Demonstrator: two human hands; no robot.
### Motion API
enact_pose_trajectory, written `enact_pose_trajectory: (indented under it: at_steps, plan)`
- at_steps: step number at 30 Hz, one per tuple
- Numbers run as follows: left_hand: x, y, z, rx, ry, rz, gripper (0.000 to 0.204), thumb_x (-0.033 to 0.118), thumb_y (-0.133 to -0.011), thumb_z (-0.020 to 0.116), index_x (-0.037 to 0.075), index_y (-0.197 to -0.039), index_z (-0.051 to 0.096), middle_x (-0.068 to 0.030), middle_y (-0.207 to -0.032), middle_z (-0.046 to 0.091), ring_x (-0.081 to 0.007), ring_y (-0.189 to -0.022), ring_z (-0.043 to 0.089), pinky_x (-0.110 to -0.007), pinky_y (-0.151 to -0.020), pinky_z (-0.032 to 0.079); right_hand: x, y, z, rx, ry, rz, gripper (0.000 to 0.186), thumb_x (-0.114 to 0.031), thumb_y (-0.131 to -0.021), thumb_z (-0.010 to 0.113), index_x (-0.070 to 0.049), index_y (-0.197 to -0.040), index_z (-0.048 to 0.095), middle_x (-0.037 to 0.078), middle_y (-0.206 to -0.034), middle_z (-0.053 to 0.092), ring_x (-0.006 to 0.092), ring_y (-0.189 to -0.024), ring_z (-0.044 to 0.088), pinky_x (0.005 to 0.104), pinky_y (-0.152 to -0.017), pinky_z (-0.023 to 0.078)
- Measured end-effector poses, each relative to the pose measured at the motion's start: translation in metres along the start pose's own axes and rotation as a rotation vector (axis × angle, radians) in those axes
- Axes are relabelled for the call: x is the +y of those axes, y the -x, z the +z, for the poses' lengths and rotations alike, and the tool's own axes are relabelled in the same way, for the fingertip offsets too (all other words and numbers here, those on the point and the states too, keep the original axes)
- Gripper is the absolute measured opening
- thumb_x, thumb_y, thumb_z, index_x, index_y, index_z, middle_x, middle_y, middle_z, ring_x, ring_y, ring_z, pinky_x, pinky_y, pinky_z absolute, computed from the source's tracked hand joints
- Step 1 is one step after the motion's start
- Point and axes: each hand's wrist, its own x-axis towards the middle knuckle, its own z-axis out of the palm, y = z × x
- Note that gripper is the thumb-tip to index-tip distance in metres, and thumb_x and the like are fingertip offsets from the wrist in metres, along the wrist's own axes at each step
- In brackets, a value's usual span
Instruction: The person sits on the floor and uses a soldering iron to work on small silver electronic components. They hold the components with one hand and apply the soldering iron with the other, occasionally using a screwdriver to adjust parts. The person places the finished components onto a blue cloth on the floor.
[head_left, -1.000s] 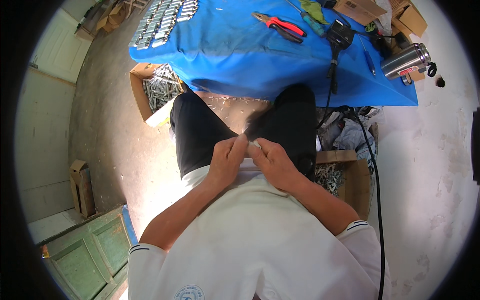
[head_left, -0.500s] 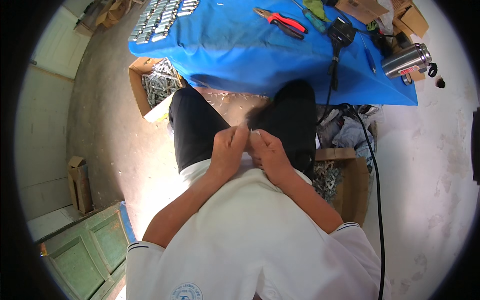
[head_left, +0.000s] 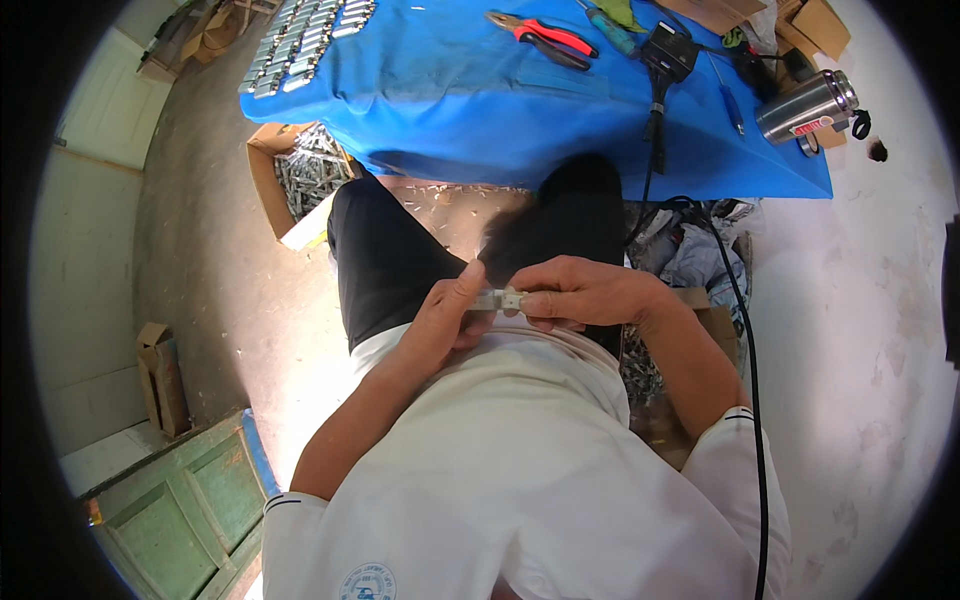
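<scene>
Over my lap, my left hand and my right hand meet at a small pale metal part. The left hand's thumb and fingers are closed on its greyish end. From the other side, the thumb and fingers of the right hand pinch its whitish end. The part lies roughly level between the fingertips, which cover much of it. Whether it is one piece or two joined pieces I cannot make out.
Ahead stands a table with a blue cover. On it lie rows of shiny metal parts, red-and-black pliers, a screwdriver and a steel flask. A carton of metal pieces sits below; a black cable hangs at right.
My right hand has turned and swung out to the right, its elbow wider. The hands have parted slightly, and the metal part between them now shows.
</scene>
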Motion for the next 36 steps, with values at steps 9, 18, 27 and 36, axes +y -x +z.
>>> enact_pose_trajectory:
  at_steps: [9, 18, 27, 36]
  plan:
    - [0.004, 0.000, 0.001, -0.087, -0.340, 0.061, 0.054, 0.049, -0.100, 0.039, 0.006, -0.070, 0.054, 0.0025, -0.055, 0.041, -0.0050, -0.045, 0.031, -0.022, -0.042, 0.021, -0.020, 0.004, 0.027, 0.392, 0.877, 0.003, 0.023, -0.025, -0.092, 0.055, -0.002, -0.088, 0.057, 0.015, -0.082, 0.062, 0.0345, -0.079, 0.062, 0.0438, -0.069, 0.048]
    - [0.013, 0.000, 0.007, 0.029, -0.314, 0.054, 0.050, 0.045, -0.098, 0.041, 0.006, -0.068, 0.052, 0.0013, -0.054, 0.042, -0.0055, -0.045, 0.031, -0.022, -0.041, 0.023, -0.001, -0.004, 0.037, 0.601, 0.964, -0.126, 0.019, -0.020, -0.087, 0.063, -0.005, -0.085, 0.052, 0.013, -0.073, 0.058, 0.0326, -0.069, 0.060, 0.0418, -0.056, 0.046]
    - [-0.007, -0.018, 0.000, 0.238, -0.434, 0.373, 0.046, 0.037, -0.095, 0.040, 0.005, -0.061, 0.046, -0.0020, -0.050, 0.041, -0.0095, -0.042, 0.034, -0.027, -0.040, 0.024, 0.015, -0.027, 0.057, 0.919, 0.702, -0.179, 0.014, -0.018, -0.088, 0.062, -0.006, -0.086, 0.054, 0.012, -0.071, 0.059, 0.0342, -0.067, 0.060, 0.0423, -0.055, 0.044]
    - [-0.004, -0.022, 0.001, 0.416, -0.418, 0.308, 0.044, 0.028, -0.092, 0.041, -0.001, -0.060, 0.049, -0.0066, -0.053, 0.048, -0.0138, -0.049, 0.042, -0.032, -0.049, 0.035, 0.050, -0.050, 0.060, 0.867, 0.238, -0.122, 0.027, -0.028, -0.094, 0.057, -0.002, -0.087, 0.058, 0.013, -0.070, 0.058, 0.0259, -0.061, 0.055, 0.0378, -0.057, 0.043]
